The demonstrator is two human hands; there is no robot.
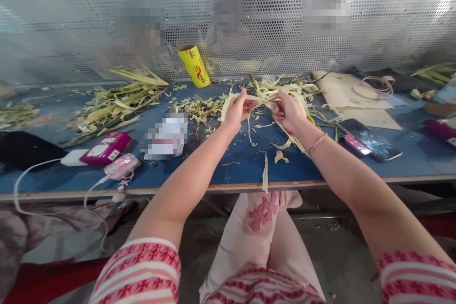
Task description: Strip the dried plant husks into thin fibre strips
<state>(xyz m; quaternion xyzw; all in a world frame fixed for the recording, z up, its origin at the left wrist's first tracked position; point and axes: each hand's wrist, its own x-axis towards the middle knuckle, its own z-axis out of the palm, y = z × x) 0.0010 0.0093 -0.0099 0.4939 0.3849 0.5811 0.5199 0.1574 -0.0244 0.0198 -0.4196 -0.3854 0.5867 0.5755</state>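
My left hand (235,108) and my right hand (291,111) are close together over the blue table, both closed. Between their fingertips runs a pale, flat plant strip (262,101), which looks knotted or gathered in the middle. One end appears to hang below my left palm. Behind and beneath my right hand lies a heap of similar pale leaf strips (281,86). Short shredded bits (203,108) lie left of my left hand. Something yellow and red, mostly hidden, shows under my right wrist. A loose strip (265,174) hangs over the table's front edge.
A yellow tube (194,66) leans near the perforated metal panel (256,19). More leaf strips (117,104) lie left. A magenta power strip (107,148), pink charger (121,167) with cable and white packet (167,137) stand nearer. Right are a phone (370,138) and brown paper (342,90).
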